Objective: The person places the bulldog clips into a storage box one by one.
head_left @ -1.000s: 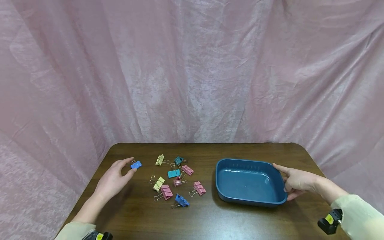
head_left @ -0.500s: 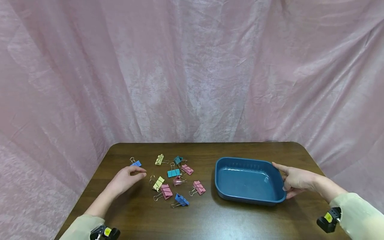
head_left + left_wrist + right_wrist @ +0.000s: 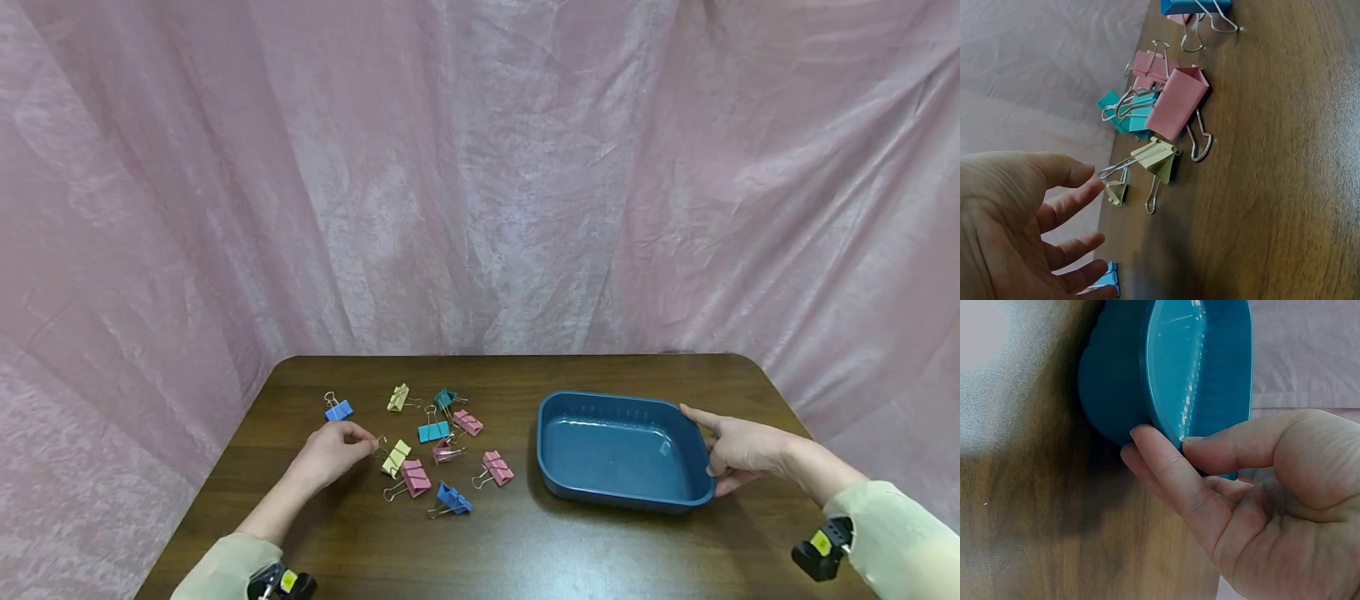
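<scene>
In the head view, my left hand (image 3: pixel 333 456) is over the table's left side, thumb and index fingertips beside the wire handle of a yellow binder clip (image 3: pixel 396 459). Seen from the left wrist, that yellow clip (image 3: pixel 1159 160) lies on the wood with its handle end at those fingertips; a firm hold does not show. My right hand (image 3: pixel 746 457) grips the right end of a deep blue plastic tray (image 3: pixel 626 502). In the right wrist view, thumb and fingers pinch the tray's rim (image 3: pixel 1154 394). The tray's inside shows only its bare bottom.
Other binder clips lie around: pink (image 3: pixel 416 478), dark blue (image 3: pixel 453 498), turquoise (image 3: pixel 433 432), a farther yellow one (image 3: pixel 398 398) and more pink ones. A light blue clip (image 3: pixel 339 411) sits apart at the left. Pink curtain (image 3: pixel 480 183) hangs behind the brown table (image 3: pixel 510 550).
My left hand has let go of the light blue clip, which stays at the left, and has moved right and toward me to the yellow clip. The right hand keeps its grip on the tray.
</scene>
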Demonstrator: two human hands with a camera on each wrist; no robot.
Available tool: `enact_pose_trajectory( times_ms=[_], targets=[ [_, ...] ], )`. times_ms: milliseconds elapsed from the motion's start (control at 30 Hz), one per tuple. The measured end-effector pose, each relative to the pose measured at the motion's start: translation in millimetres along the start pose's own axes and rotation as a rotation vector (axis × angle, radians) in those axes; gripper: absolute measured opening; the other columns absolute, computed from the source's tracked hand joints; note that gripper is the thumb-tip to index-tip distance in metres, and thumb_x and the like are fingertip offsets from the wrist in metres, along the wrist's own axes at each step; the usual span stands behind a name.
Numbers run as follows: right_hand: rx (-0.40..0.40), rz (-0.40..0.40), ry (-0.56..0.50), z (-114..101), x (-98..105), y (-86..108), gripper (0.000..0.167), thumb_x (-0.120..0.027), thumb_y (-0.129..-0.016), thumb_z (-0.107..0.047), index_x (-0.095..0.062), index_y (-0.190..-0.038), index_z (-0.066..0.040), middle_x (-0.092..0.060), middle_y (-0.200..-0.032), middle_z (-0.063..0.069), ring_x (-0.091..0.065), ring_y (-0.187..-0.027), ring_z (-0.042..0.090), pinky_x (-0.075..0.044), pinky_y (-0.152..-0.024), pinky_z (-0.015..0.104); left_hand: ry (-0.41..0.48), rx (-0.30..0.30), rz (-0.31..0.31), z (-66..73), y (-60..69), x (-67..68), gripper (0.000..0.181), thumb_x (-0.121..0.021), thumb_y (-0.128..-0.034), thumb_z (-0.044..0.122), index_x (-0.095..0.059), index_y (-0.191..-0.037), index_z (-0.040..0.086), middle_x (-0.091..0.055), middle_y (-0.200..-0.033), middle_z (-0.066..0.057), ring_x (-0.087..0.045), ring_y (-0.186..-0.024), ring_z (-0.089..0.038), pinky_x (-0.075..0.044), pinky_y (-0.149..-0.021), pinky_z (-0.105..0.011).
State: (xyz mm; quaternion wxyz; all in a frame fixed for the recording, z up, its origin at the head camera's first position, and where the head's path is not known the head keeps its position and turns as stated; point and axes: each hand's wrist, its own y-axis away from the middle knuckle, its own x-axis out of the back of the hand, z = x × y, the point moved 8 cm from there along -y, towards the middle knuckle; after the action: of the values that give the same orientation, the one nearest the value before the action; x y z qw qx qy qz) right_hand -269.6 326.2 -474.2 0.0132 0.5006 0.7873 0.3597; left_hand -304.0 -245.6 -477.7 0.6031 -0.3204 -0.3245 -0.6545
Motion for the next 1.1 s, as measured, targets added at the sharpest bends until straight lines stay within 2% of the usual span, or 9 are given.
enact_pose_trajectory(
  times_ms=[233,367,533,800,1100],
  targets=[
    [0.006,-0.002,0.003,0,0,0.6,0.11,-0.059,-0.076,0.022,0.003,-0.163,-0.007,-0.027,-0.147,0.05,-0.07,-0.082,0.037,-0.061,-0.065,0.044,-0.011,0.004,0.017,1.4,-1.5,-2.6,0.012,-0.074,-0.0908,0.028,-0.078,-0.093,0.017,-0.074,-0.106,-0.007,-0.064,-0.11,-0.037,-0.048,-0.09,-0.053],
    [0.015,-0.008,-0.004,-1,-1,1.6,0.111,-0.059,-0.076,0.022,0.004,-0.163,-0.007,-0.02,-0.149,0.051,-0.07,-0.085,0.037,-0.061,-0.065,0.044,-0.016,0.012,0.017,-1.3,-2.4,-5.2,0.012,-0.074,-0.0909,0.028,-0.078,-0.094,0.017,-0.074,-0.108,-0.008,-0.064,-0.11,-0.037,-0.048,-0.091,-0.053],
    [0.016,-0.005,-0.001,-1,-1,2.0,0.11,-0.059,-0.076,0.021,0.004,-0.163,-0.007,-0.021,-0.149,0.051,-0.07,-0.087,0.038,-0.061,-0.066,0.045,-0.02,0.011,0.015,-3.8,-4.7,-8.2,0.013,-0.073,-0.0906,0.028,-0.077,-0.094,0.016,-0.074,-0.109,-0.008,-0.064,-0.11,-0.038,-0.048,-0.091,-0.055],
    [0.014,0.002,0.01,-1,0,0.9,0.11,-0.057,-0.077,0.022,0.003,-0.163,-0.007,-0.016,-0.151,0.05,-0.07,-0.091,0.037,-0.061,-0.066,0.046,-0.02,0.043,0.011,-8.2,-6.6,-10.4,0.015,-0.072,-0.0908,0.031,-0.077,-0.093,0.016,-0.074,-0.109,-0.008,-0.064,-0.109,-0.038,-0.048,-0.09,-0.054],
    [0.014,0.004,0.009,0,1,0.8,0.109,-0.058,-0.077,0.022,0.002,-0.163,-0.007,-0.017,-0.151,0.05,-0.07,-0.091,0.037,-0.061,-0.066,0.046,-0.007,0.06,0.007,-7.6,-5.2,-9.9,0.016,-0.073,-0.09,0.032,-0.076,-0.093,0.016,-0.074,-0.106,-0.006,-0.063,-0.108,-0.037,-0.048,-0.089,-0.053]
  ],
)
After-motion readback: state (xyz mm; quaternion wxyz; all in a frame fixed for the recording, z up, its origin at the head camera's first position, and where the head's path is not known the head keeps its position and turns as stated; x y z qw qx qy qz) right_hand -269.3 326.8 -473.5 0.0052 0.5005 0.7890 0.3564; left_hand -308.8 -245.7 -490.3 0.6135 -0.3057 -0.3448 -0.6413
